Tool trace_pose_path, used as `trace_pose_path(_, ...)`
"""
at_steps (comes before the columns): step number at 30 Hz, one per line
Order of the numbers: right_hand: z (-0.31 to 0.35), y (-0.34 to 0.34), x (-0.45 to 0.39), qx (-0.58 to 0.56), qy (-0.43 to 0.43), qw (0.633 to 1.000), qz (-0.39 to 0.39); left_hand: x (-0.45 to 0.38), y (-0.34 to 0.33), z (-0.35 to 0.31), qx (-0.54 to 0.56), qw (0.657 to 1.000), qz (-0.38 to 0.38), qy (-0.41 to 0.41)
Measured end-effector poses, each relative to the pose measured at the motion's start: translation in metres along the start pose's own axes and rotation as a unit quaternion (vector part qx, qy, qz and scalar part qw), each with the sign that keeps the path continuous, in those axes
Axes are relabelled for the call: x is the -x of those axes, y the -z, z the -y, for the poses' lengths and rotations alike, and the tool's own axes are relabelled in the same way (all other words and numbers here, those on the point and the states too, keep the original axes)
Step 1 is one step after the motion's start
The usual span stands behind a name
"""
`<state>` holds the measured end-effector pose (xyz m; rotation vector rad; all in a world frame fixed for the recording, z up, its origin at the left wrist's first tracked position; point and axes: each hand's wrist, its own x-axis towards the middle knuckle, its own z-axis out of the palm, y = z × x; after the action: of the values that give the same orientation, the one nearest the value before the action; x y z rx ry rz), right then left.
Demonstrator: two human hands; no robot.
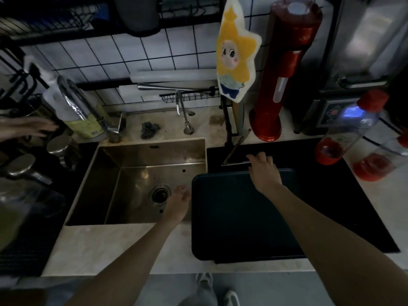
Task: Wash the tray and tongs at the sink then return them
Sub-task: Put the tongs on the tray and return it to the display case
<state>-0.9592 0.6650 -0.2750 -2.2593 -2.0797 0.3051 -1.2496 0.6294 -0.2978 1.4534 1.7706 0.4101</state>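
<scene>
A dark rectangular tray (pixel 231 217) lies to the right of the sink, with its left side overhanging the steel basin (pixel 141 160). My left hand (pixel 178 202) curls against the tray's left rim, over the basin near the drain. My right hand (pixel 263 171) grips the tray's far rim, its fingers reaching past the edge. Metal tongs (pixel 231 159) lie spread in a V on the black mat just beyond the tray, and one arm runs under my right fingertips. I cannot tell whether those fingers also hold the tongs.
The tap (pixel 75 100) arches over the sink's far left corner. A red soda maker (pixel 278 69) and clear bottles with red bases (pixel 344 133) stand at the right. Another person's hand (pixel 28 129) reaches in at the left, among jars. A dark scrubber (pixel 150 129) lies behind the sink.
</scene>
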Motion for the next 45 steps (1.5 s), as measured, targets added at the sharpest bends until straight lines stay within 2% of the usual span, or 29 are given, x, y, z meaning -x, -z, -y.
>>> trace_pose_path(5, 0.023, -0.001, -0.034, 0.077, 0.041, 0.995, 0.057, -0.012, 0.009, 0.003, 0.020, 0.999, 0.014, 0.025)
trace_pose_path(8, 0.021, -0.002, -0.040, 0.123, 0.038, 0.990, 0.062, -0.018, 0.009, 0.007, 0.033, 0.999, 0.028, 0.030)
trace_pose_path(18, 0.006, 0.008, -0.015, 0.169, 0.079, 0.982, -0.033, -0.019, -0.002, 0.006, 0.019, 0.999, 0.040, 0.016)
trace_pose_path(22, -0.001, 0.009, 0.015, 0.146, 0.091, 0.984, -0.051, -0.015, -0.005, 0.004, -0.011, 0.999, 0.044, 0.008)
trace_pose_path(33, -0.016, -0.016, 0.095, 0.068, 0.109, 0.992, 0.003, -0.004, -0.021, 0.004, -0.013, 0.999, 0.048, 0.021)
trace_pose_path(36, -0.027, -0.019, 0.105, 0.052, 0.068, 0.996, -0.029, 0.000, -0.023, 0.004, -0.027, 0.999, 0.037, 0.019)
trace_pose_path(40, -0.054, -0.017, 0.116, 0.051, -0.068, 0.994, -0.067, 0.007, -0.028, 0.007, -0.034, 0.999, 0.024, 0.023)
trace_pose_path(45, -0.087, -0.012, 0.121, -0.023, -0.232, 0.972, -0.017, 0.015, -0.032, 0.010, -0.072, 0.997, 0.020, 0.028)
